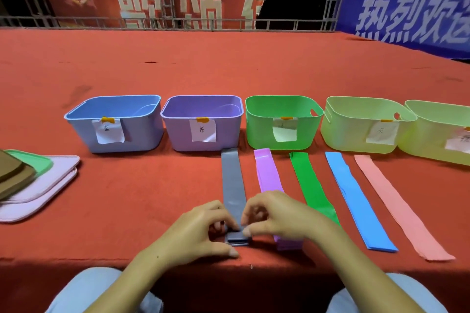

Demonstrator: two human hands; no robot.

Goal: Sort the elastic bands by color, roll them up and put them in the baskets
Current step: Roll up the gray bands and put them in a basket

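On the red bench (152,185), both hands (239,226) pinch the grey band's (233,185) near end, its roll barely started, while four other bands lie flat and the visible baskets (114,122) look empty.

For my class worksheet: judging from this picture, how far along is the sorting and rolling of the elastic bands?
Done: five bands lie apart by colour. In hand: the left hand and right hand pinch the near end of the grey band, with its first folds made. Left: the purple band, green band, blue band and pink band lie flat; the blue basket and purple basket look empty.
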